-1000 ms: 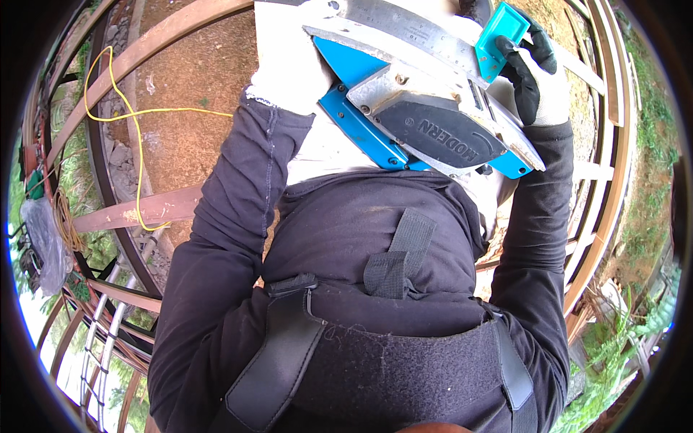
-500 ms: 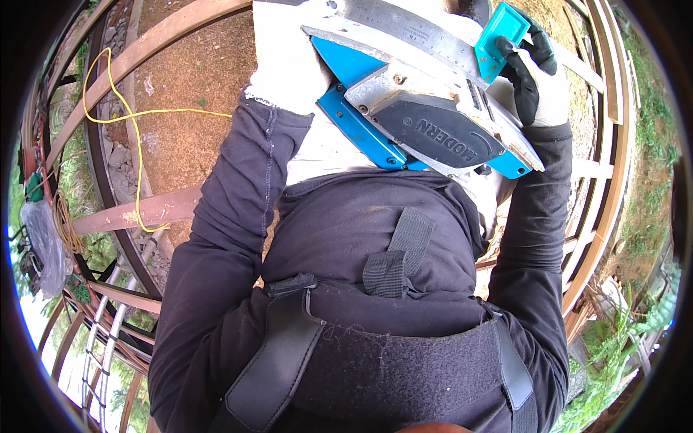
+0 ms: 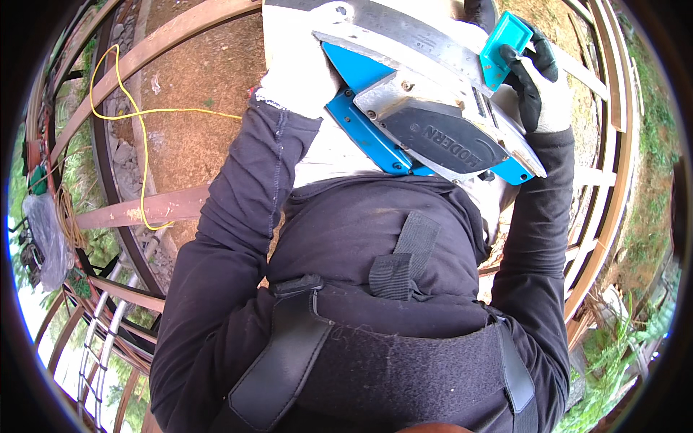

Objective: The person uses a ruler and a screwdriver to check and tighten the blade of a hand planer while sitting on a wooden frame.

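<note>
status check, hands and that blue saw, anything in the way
Left hand in white glove, gripping the blue power saw body. Right hand, gloved, on its turquoise handle. Saw held at chest height. Yellow cord lies off left, apart from it.

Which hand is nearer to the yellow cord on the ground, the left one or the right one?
Left. The left hand in its white glove holds the power tool on the side toward the yellow cord; the right hand grips the tool's far end, away from it.

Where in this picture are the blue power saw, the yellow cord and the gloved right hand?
blue power saw (image 3: pixel 433 137): head view, on its dark grey motor housing.
yellow cord (image 3: pixel 144 112): head view, on the stretch lying over the brown ground.
right hand (image 3: pixel 538 90): head view, on the glove's back, gripping the saw's blue part.
</note>
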A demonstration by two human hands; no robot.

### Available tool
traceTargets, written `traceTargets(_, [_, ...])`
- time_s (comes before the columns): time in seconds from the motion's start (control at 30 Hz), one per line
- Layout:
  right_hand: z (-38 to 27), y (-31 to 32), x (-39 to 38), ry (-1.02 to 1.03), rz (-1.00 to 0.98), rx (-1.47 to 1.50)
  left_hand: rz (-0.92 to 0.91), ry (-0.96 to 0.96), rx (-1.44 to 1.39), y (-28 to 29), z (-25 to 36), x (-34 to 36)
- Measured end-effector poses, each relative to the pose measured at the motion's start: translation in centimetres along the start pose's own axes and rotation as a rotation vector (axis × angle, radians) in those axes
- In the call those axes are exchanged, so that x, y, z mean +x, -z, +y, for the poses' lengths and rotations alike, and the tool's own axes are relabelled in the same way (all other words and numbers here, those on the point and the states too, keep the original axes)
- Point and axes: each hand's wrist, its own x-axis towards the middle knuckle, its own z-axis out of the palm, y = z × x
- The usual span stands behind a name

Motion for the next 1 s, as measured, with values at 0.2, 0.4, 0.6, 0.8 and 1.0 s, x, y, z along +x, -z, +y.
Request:
traceTargets(0.2, [-0.9,-1.3,0.0,0.011,-0.044,0.074,-0.011,-0.601,1.447,0.7,-0.7,-0.7])
traceTargets(0.4, [-1.4,-1.6,-0.1,-0.006,0.027,0.046,0.073,-0.487,0.951,0.9,-2.2,0.2])
traceTargets(0.6, [-0.6,-0.8,0.0,-0.035,0.022,-0.024,0.075,-0.542,0.922,0.4,-1.7,-0.2])
traceTargets(0.8, [-0.6,-0.9,0.3,-0.033,-0.023,0.037,0.187,-0.099,-0.007,-1.4,-1.0,0.3])
traceTargets(1.0, [0.7,-0.2,0.5,0.107,0.01,-0.166,0.283,0.018,-0.056,-1.3,-0.2,0.9])
